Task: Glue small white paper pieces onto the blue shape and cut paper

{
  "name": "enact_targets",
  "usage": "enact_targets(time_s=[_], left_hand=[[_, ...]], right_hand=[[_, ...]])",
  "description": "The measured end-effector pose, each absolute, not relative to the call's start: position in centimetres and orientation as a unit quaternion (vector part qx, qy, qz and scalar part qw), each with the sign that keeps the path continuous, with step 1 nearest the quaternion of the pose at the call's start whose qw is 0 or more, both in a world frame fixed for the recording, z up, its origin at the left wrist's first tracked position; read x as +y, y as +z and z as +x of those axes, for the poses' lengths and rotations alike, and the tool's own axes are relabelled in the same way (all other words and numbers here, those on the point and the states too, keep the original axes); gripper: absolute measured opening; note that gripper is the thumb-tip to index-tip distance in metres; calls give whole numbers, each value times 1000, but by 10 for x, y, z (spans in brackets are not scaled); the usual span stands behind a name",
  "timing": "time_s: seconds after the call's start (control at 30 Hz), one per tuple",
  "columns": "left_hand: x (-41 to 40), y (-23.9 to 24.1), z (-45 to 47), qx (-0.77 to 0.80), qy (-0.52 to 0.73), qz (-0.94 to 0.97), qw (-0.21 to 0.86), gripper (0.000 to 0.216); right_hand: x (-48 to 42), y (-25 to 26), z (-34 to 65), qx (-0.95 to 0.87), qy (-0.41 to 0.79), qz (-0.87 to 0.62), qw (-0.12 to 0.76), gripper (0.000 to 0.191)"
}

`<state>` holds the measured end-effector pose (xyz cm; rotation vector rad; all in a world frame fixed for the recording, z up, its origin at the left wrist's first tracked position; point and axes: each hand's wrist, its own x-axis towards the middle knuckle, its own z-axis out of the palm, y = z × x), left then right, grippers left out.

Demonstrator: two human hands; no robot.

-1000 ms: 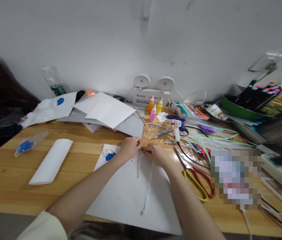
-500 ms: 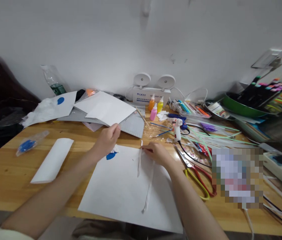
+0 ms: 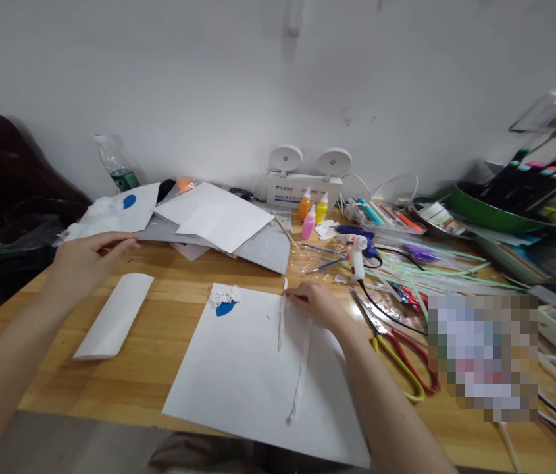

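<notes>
My right hand [image 3: 320, 306] rests on a large white sheet [image 3: 238, 382] with its fingers pinched on the top end of a thin white paper strip [image 3: 281, 322]. A second, longer strip [image 3: 300, 378] lies beside it, running toward the sheet's near edge. A blue paint blob [image 3: 226, 307] with white crumbs sits at the sheet's far left corner. My left hand [image 3: 85, 263] is out to the left above the wooden table [image 3: 169, 309], fingers stretched and nothing visible in them. It hovers just beyond a folded white paper [image 3: 112, 316] and near a crumpled sheet with a blue spot [image 3: 110, 214].
Red and yellow scissors [image 3: 399, 355] lie right of the sheet. A white glue gun [image 3: 356, 257] with a cord, small paint bottles [image 3: 310, 214], brushes and many straws [image 3: 430, 273] crowd the back right. A stack of white papers [image 3: 218, 220] and a water bottle [image 3: 118, 168] stand behind.
My left hand let go at the strips and swung far left across the table. The right hand stayed on the strip. The view shifted slightly.
</notes>
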<state>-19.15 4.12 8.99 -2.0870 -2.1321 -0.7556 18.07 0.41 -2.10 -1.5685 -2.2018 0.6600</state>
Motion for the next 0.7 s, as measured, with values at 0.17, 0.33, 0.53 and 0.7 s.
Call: enact_targets(time_s=[0.17, 0.33, 0.53, 0.7], left_hand=[[52, 67, -207, -656, -169, -735, -38, 33], [68, 54, -211, -700, -140, -700, 22, 35], [83, 54, -219, -664, -148, -723, 121, 37], [74, 59, -204, -643, -178, -724, 175, 34]], right_hand=[[2, -20, 181, -779, 242, -550, 179, 25], [1, -19, 180, -780, 243, -546, 185, 23], [2, -10, 192, -772, 234, -552, 209, 23], [-3, 1, 219, -741, 283, -585, 170, 18]])
